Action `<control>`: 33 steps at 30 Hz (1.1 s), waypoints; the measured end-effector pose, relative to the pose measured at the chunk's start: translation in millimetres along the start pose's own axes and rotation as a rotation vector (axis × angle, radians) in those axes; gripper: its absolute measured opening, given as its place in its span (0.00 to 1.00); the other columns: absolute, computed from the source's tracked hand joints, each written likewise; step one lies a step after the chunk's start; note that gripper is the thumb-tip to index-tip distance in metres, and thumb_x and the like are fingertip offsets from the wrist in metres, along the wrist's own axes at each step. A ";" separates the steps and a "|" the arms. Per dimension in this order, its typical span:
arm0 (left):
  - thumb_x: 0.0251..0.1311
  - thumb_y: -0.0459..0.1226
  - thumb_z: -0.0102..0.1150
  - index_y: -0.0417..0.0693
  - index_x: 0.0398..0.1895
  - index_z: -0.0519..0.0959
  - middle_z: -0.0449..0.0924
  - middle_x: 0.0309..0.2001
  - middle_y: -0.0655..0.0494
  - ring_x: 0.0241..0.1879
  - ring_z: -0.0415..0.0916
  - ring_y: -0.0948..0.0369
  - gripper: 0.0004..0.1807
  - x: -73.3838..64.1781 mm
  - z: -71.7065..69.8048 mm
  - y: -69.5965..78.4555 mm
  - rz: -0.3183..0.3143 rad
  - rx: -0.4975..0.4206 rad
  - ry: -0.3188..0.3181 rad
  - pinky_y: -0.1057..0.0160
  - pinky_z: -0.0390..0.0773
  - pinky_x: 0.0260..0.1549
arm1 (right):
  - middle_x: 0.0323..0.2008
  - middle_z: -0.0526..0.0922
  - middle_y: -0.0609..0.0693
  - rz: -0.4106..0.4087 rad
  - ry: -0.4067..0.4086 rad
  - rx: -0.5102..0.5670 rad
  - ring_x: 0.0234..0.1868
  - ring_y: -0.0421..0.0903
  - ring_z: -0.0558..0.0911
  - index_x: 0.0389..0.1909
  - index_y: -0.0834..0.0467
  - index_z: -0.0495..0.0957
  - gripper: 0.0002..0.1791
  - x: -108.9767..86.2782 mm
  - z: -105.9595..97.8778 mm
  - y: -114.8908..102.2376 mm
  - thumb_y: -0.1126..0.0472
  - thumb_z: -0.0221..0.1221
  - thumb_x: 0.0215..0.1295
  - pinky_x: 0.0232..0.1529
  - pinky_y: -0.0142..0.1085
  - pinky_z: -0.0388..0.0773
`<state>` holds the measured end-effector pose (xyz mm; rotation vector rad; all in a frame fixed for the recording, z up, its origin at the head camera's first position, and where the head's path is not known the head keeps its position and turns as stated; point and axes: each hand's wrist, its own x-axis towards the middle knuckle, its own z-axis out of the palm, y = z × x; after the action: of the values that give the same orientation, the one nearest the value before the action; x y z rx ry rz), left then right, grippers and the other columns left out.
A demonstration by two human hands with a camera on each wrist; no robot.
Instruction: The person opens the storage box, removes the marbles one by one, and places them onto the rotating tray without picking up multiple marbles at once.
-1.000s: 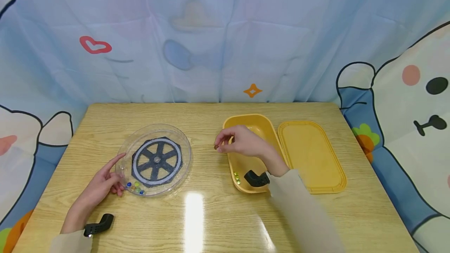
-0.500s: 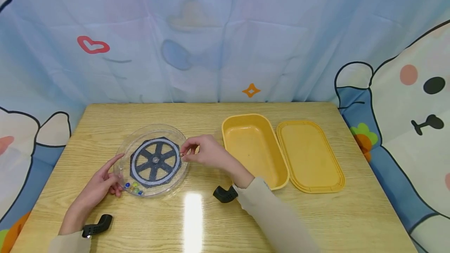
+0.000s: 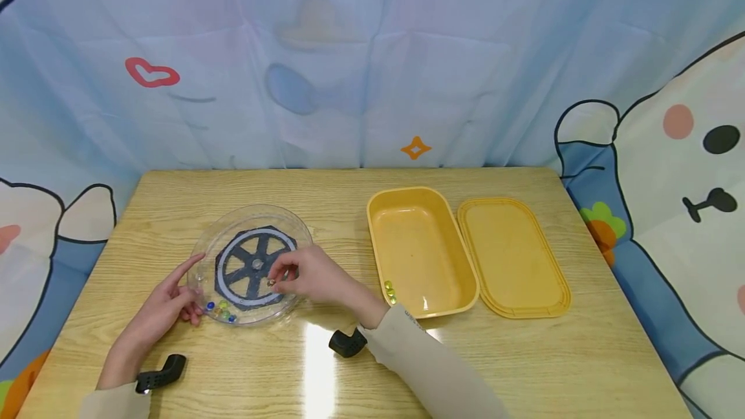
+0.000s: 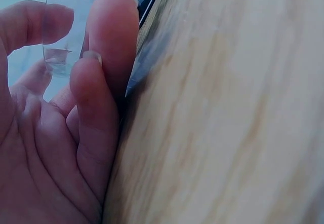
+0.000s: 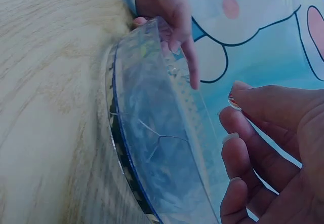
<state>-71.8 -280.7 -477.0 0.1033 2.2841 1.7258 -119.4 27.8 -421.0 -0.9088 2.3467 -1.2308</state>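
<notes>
A clear round dish [image 3: 251, 264] with a black spoked wheel pattern lies on the wooden table [image 3: 349, 367]. Several coloured beads [image 3: 221, 310] sit at its near left rim. My left hand [image 3: 169, 299] holds the dish's left edge, index finger stretched along the rim; the dish edge [image 4: 61, 57] shows by its fingers. My right hand [image 3: 302, 277] hovers over the dish's right half and pinches a small amber bead [image 3: 270, 283]. In the right wrist view the bead [image 5: 233, 102] sits between thumb and fingertip above the dish [image 5: 157, 148].
A yellow box [image 3: 419, 254] stands open right of the dish, with a few yellow-green beads [image 3: 388, 290] in its near left corner. Its yellow lid [image 3: 512, 257] lies beside it on the right. A printed curtain hangs behind the table.
My right hand carried the bead from the yellow box leftward, past the dish's right rim, to above the dish's near right part. The left hand stayed on the rim.
</notes>
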 end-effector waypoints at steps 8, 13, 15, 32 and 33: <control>0.73 0.29 0.44 0.45 0.80 0.47 0.79 0.22 0.46 0.19 0.78 0.58 0.34 0.2 -0.4 0.0 0.005 -0.008 -0.002 0.59 0.82 0.22 | 0.31 0.82 0.37 0.029 0.001 0.000 0.30 0.32 0.77 0.38 0.55 0.85 0.05 0.5 3.0 1.1 0.61 0.68 0.62 0.35 0.25 0.76; 0.73 0.29 0.44 0.45 0.80 0.48 0.79 0.21 0.46 0.19 0.78 0.58 0.34 -0.2 0.1 -0.3 0.002 -0.002 0.002 0.60 0.81 0.22 | 0.34 0.83 0.38 0.035 0.000 0.002 0.31 0.32 0.78 0.41 0.57 0.86 0.07 -1.4 1.2 3.4 0.62 0.67 0.63 0.34 0.25 0.76; 0.73 0.29 0.45 0.45 0.80 0.48 0.79 0.21 0.47 0.18 0.78 0.58 0.34 -0.1 0.3 -0.5 -0.001 0.006 0.007 0.60 0.81 0.21 | 0.35 0.84 0.37 0.040 0.006 0.008 0.31 0.32 0.78 0.42 0.57 0.86 0.08 -2.8 -1.1 4.1 0.62 0.68 0.63 0.33 0.26 0.76; 0.74 0.30 0.45 0.46 0.80 0.48 0.79 0.23 0.47 0.19 0.77 0.58 0.34 -0.3 0.6 0.2 -0.004 0.005 0.009 0.60 0.81 0.22 | 0.35 0.84 0.40 0.055 0.127 -0.074 0.34 0.38 0.77 0.40 0.54 0.86 0.06 -31.2 -55.7 7.1 0.62 0.68 0.62 0.31 0.32 0.75; 0.74 0.30 0.45 0.46 0.80 0.48 0.79 0.23 0.47 0.19 0.77 0.57 0.34 0.1 0.5 0.2 -0.003 0.009 0.010 0.61 0.81 0.22 | 0.36 0.84 0.39 0.061 0.136 -0.084 0.35 0.38 0.77 0.40 0.53 0.86 0.06 -34.6 -60.9 7.9 0.62 0.68 0.62 0.31 0.32 0.75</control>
<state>-71.8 -280.2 -477.0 0.0927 2.2977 1.7187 -130.8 91.5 -392.8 -0.7959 2.5299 -1.2135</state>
